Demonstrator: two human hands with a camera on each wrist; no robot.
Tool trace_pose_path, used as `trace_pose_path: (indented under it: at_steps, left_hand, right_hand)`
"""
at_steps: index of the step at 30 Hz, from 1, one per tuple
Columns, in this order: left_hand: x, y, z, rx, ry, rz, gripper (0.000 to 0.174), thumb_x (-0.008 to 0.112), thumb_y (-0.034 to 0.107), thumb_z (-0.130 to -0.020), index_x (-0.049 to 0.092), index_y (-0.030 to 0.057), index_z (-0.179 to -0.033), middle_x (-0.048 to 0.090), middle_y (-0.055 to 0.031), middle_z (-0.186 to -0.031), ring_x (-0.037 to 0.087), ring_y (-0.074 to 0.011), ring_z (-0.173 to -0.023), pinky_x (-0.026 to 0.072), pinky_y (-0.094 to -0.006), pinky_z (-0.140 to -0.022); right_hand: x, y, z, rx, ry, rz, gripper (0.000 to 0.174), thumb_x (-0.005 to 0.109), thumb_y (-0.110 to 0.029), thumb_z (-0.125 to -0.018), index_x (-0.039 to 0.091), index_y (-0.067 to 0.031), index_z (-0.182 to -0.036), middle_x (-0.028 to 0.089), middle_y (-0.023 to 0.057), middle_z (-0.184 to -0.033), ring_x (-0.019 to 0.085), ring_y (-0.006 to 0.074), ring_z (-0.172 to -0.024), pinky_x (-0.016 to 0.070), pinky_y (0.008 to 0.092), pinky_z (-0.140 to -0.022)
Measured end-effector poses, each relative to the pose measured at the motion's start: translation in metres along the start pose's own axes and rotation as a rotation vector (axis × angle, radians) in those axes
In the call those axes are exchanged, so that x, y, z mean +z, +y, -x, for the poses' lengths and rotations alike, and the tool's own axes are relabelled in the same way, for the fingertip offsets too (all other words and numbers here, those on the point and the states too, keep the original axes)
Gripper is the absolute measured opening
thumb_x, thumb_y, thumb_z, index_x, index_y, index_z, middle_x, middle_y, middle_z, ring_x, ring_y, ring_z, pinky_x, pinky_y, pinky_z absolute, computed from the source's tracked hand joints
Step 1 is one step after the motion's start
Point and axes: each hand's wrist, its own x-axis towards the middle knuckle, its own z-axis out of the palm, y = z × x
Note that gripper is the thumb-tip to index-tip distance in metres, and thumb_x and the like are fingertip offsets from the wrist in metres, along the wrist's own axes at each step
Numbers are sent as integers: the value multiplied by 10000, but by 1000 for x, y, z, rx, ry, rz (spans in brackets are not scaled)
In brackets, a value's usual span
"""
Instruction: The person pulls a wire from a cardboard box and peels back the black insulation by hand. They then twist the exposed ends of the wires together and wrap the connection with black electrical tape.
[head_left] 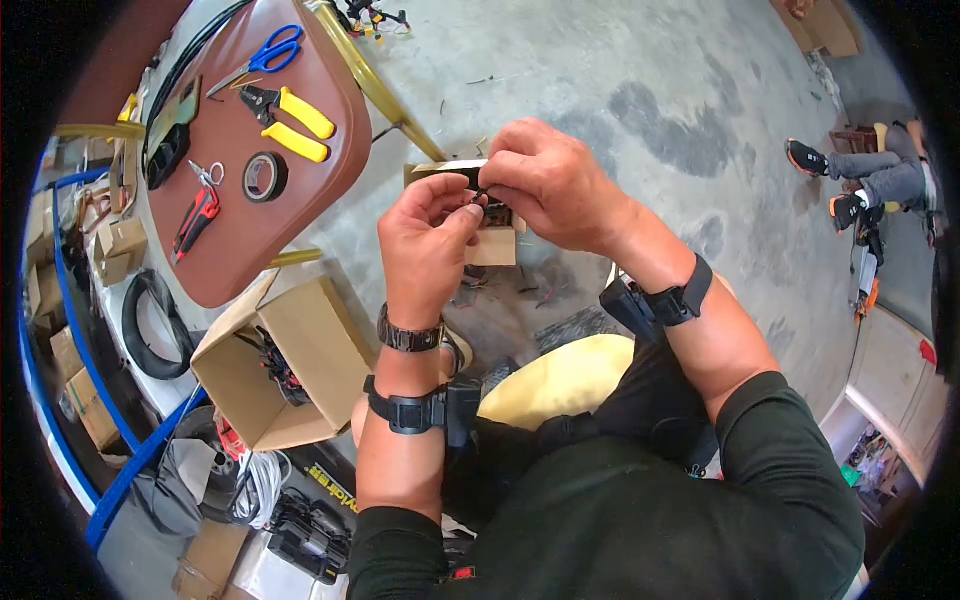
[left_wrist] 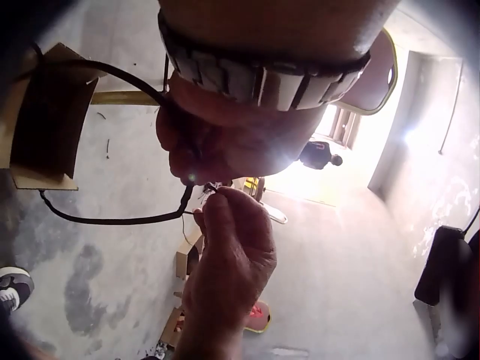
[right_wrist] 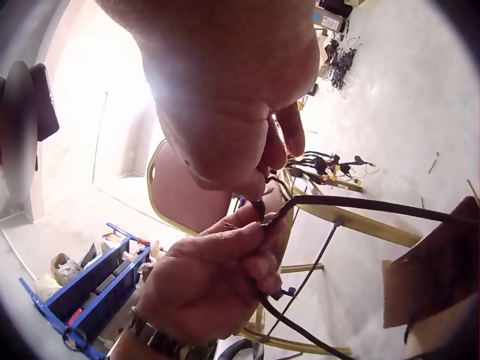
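Note:
Both hands are raised in front of the body, fingertips close together over a small cardboard box. My left hand (head_left: 425,240) pinches a black cable (right_wrist: 360,205) between thumb and fingers. From the other side, my right hand (head_left: 555,185) pinches a thin dark end of the cable, right beside the left fingertips. In the left wrist view the cable (left_wrist: 112,220) loops from the hands toward the open box (left_wrist: 52,120). The right fingertips are partly hidden behind the palm in the right wrist view.
On a brown chair seat (head_left: 225,235) lie blue scissors (head_left: 275,48), yellow-handled wire strippers (head_left: 300,125), a black tape roll (head_left: 264,177) and a red-handled cutter (head_left: 197,222). An open carton (head_left: 335,345) stands at left. Another person's legs (head_left: 880,180) show at far right.

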Motion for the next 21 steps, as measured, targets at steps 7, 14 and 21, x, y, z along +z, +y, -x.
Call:
trace_pose_path:
  at_steps: [7, 14, 21]
  left_hand:
    - [3, -4, 1, 82, 37, -94, 282, 646, -54, -820, 630, -45, -1102, 706, -90, -930, 654, -107, -786, 513, -230, -639]
    - [3, -5, -2, 114, -14, -60, 330, 650, -52, -817, 618, -37, -1145, 707, -94, -938, 666, -117, -802, 509, -217, -634]
    - [-1, -4, -5, 68, -90, -29, 351, 638, -85, -820, 612, -32, -1165, 690, -87, -967, 669, -132, -854, 539, -249, -769]
  right_hand:
    - [0, -8, 0, -97, -79, 149, 143, 696, -17, -742, 630, -63, -860, 575, 80, -834, 565, 290, -814, 487, 389, -696]
    - [-6, -3, 1, 115, -79, 18, 124, 661, 27, -784, 630, -41, -882, 574, 80, -826, 570, 284, -788, 485, 369, -673]
    - [-9, 1, 2, 239, -118, -237, 124, 660, 21, -846, 648, -32, -957, 606, 50, -840, 572, 161, -719, 470, 288, -647]
